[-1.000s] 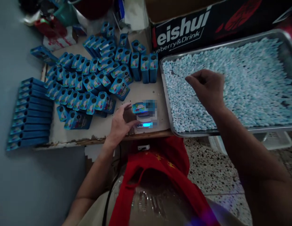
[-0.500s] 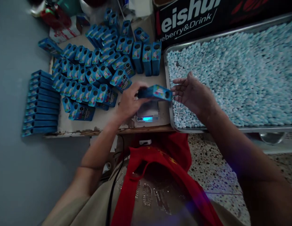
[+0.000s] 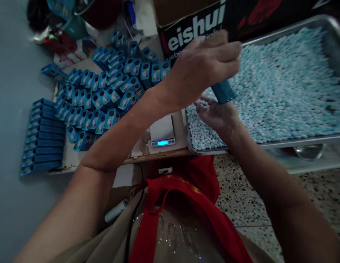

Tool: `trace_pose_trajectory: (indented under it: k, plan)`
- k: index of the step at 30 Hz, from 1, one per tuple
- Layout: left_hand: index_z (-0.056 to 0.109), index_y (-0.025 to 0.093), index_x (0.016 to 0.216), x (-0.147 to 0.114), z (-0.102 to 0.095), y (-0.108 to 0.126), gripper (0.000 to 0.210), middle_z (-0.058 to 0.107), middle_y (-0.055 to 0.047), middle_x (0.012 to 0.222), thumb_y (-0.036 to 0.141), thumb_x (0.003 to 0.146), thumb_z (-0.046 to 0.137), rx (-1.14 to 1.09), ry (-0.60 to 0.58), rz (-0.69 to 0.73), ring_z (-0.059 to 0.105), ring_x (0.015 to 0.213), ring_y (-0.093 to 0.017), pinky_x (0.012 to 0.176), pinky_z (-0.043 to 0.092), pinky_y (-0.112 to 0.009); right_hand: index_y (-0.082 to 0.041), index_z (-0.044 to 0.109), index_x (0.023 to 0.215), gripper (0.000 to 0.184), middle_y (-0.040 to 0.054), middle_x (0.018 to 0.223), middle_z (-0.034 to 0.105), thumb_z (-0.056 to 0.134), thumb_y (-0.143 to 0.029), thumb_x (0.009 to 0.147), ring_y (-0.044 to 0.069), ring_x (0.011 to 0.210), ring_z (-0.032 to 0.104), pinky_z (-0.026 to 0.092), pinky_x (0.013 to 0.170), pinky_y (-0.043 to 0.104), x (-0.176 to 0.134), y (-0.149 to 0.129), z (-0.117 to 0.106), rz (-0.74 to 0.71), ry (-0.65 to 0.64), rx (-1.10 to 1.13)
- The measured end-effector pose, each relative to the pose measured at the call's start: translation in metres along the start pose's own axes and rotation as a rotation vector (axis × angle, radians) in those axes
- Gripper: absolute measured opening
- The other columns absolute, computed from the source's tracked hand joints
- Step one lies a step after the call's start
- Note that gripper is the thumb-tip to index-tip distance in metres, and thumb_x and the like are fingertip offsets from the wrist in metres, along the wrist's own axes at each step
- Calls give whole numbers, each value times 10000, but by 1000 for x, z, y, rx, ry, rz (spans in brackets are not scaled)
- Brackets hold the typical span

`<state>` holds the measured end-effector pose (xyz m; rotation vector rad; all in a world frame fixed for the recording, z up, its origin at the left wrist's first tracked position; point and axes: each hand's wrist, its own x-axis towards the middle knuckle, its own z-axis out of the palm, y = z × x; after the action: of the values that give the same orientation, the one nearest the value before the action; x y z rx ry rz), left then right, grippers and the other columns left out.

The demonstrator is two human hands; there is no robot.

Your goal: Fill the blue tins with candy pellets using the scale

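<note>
My left hand (image 3: 204, 69) is raised over the near left part of the tray, its fingers wrapped round a small blue candy box (image 3: 224, 92). The box is tilted, with one narrow end pointing down; its upper part is hidden by the hand. Just below the box is my right hand (image 3: 217, 115), palm up and fingers apart over the candies. Whether anything lies in that palm I cannot make out. White and pale blue oval candies (image 3: 282, 91) fill most of the metal tray (image 3: 279, 144). A small digital scale (image 3: 162, 128) with a lit display lies left of the tray.
Several upright blue boxes (image 3: 90, 98) stand in rows on the worn table, with a stack of blue boxes (image 3: 44, 137) at its left edge. Behind the tray is a black carton (image 3: 183, 36). Bowls and bags crowd the back left corner.
My left hand has carried the box up and right from above the scale and tipped it over. The right hand has turned palm up beneath it. The view has shifted slightly.
</note>
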<state>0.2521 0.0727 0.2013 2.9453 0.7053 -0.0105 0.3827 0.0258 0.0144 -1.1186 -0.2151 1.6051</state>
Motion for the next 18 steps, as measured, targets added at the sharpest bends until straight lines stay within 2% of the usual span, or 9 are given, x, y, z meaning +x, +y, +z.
trace_pose_trajectory:
  k: [2,4,7,9,12,16,18]
  plan:
    - [806,186,1091,2,5,-5,240,806,31,1334,143,1204,598,-13,37,-4,627,1607,-315,1448,336,-663,-231,694,1011,410,109,996,749,374,-404,1200,163,817,695,563,593,216,0,1,3,9,60,162]
    - [811,214,1005,4,12,-11,254,827,27,1230,72,1156,663,-95,103,-28,682,1548,-303,1509,178,-684,-229,664,1056,389,112,1015,748,373,-430,1219,167,865,719,602,632,219,1,3,6,-13,98,274]
    - [825,264,991,2,25,-20,267,829,25,1191,95,1142,684,-156,194,-16,722,1476,-293,1518,11,-703,-249,632,1084,329,85,992,731,423,-461,1222,196,934,746,657,691,269,7,4,6,-79,112,287]
    - [843,260,1048,-2,33,-25,315,834,0,1181,138,1191,591,-111,214,16,748,1407,-311,1491,-44,-762,-268,612,1072,298,65,965,717,480,-499,1207,215,945,748,682,722,311,12,6,4,-149,120,260]
    - [851,227,1212,-11,45,-33,315,834,-38,1283,202,1222,537,-86,295,20,722,1410,-335,1470,-73,-789,-281,591,1071,259,56,951,709,550,-510,1185,226,931,744,704,750,335,14,6,3,-167,117,266]
    - [853,244,1164,-18,59,-47,228,845,-30,1242,128,1124,661,-142,294,12,729,1362,-308,1495,-7,-734,-264,597,1128,283,52,963,708,473,-501,1225,205,868,736,715,722,302,3,0,11,-19,143,445]
    - [848,254,1185,-19,65,-55,178,839,-40,1274,161,1101,722,-166,361,-3,716,1373,-309,1500,33,-719,-257,607,1162,311,50,962,707,436,-503,1244,203,844,734,721,709,300,-4,-5,16,31,167,525]
